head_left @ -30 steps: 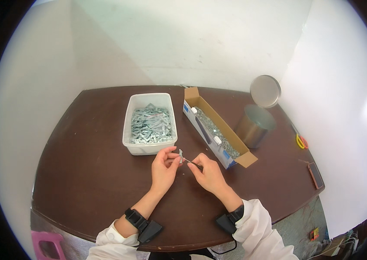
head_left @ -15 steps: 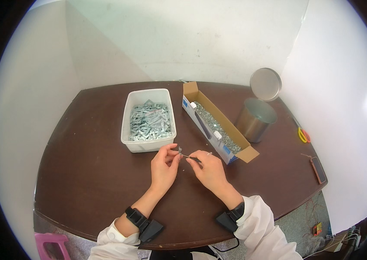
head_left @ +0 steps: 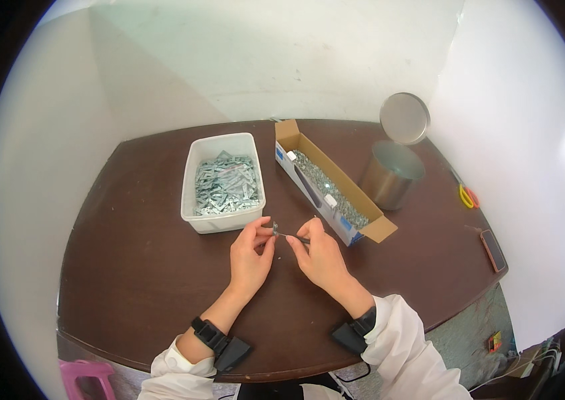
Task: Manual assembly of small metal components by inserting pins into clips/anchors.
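My left hand pinches a small grey metal piece between thumb and fingers, just in front of a white plastic tub. Opposite it, my right hand grips a slim screwdriver with a dark handle. The thin shaft points left and its tip meets the metal piece; fine detail there is too small to make out. Inside the tub lie many flat metal strips. Beyond my right hand, a long open carton holds a heap of small grey metal parts.
A metal canister stands right of the carton, with a round lid behind it. Scissors with yellow and red handles and a phone lie along the right edge of the brown table. A pink stool is at lower left.
My right hand has turned slightly around the screwdriver, its fingers lifting a little. The left hand keeps the metal piece. The whole view has shifted slightly.
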Tool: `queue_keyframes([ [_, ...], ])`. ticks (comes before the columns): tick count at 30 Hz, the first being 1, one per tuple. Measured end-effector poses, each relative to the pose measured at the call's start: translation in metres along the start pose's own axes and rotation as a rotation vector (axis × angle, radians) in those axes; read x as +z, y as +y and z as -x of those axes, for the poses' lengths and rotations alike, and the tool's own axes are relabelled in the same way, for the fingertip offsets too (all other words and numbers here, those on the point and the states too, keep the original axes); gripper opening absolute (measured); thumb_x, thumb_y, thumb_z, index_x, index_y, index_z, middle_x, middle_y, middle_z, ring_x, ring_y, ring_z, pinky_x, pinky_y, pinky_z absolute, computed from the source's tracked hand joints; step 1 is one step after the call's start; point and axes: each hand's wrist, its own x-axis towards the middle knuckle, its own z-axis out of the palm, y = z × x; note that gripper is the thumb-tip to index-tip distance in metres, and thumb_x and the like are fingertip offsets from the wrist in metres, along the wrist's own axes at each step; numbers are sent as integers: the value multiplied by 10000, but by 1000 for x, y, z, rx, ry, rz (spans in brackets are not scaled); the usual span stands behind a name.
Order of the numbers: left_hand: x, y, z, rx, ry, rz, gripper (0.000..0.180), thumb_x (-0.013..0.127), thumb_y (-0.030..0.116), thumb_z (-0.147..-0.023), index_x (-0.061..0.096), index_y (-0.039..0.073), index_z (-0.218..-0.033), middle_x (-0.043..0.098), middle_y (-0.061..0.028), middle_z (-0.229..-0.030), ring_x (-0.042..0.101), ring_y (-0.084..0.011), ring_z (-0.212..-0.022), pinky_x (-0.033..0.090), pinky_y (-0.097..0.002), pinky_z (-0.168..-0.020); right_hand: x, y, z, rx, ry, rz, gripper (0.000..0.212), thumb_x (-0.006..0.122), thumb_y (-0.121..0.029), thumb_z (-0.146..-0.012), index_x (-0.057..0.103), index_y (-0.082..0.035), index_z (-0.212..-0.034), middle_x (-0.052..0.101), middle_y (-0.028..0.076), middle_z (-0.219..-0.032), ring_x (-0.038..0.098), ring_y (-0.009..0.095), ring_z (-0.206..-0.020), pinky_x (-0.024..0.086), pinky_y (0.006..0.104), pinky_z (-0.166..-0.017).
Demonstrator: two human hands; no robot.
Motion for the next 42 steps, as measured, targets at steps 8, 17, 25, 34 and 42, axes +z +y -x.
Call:
queue_keyframes([
  [8, 1, 6, 1, -34, 1, -10, 353, 603, -79, -819, 539, 15, -1154, 643, -74, -955, 665, -148, -886, 536, -242, -688, -2, 5, 0, -5, -26, 118, 271, 637, -225, -875, 461, -24, -917, 613, 157, -741, 625, 321, -676, 474, 385, -582],
  [17, 0, 7, 1, -39, 12, -30, 349, 608, -75, -813, 539, 12, -1145, 640, -76, -951, 664, -150, -877, 538, -248, -694, 2, 3, 1, 23, -35, 39, 248, 642, -232, -865, 514, -21, -852, 624, 158, -777, 623, 328, -693, 481, 391, -594],
  [25, 0, 2, 2, 23, -10, -62, 365, 609, -89, -806, 519, 18, -1142, 626, -53, -913, 659, -122, -862, 494, -205, -641, 3, 3, 2, -49, 30, 156, 292, 614, -253, -880, 544, -25, -712, 581, 148, -601, 578, 330, -581, 438, 408, -530],
  [34, 4, 1, 0, 2, -21, -42, 362, 613, -88, -782, 541, 24, -1119, 629, -80, -897, 663, -156, -815, 538, -259, -721, 7, 15, 1, -41, 25, 205, 413, 511, -289, -934, 554, -43, -605, 574, 162, -557, 587, 355, -542, 464, 441, -522],
  [42, 6, 6, -4, 14, 28, -2, 346, 621, -73, -792, 540, 14, -1117, 631, -82, -908, 660, -149, -820, 537, -253, -729, -2, 9, -3, 72, -55, 230, 475, 460, -356, -947, 627, -46, -630, 607, 171, -606, 602, 354, -560, 486, 447, -555],
])
